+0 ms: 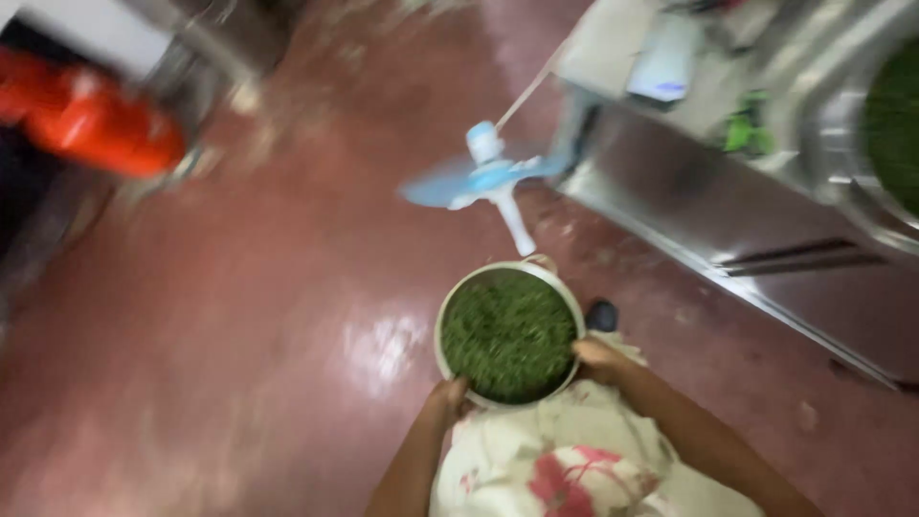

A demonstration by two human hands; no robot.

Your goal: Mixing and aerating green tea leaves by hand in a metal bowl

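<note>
I carry a round pale bowl (pixel 451 304) filled with chopped green leaves (pixel 508 333), held in front of my body above the floor. My left hand (pixel 446 394) grips its near-left rim. My right hand (pixel 597 359) grips the near-right rim. Below the bowl shows my white cloth with red flowers (pixel 550 464). The picture is blurred by movement.
The floor (pixel 249 335) is glossy dark red. A blue and white fan-like object (pixel 488 177) lies ahead of the bowl. A steel counter (pixel 728 206) runs along the right, with a large metal vessel of greens (pixel 895 115) on it. An orange object (pixel 91 120) sits at far left.
</note>
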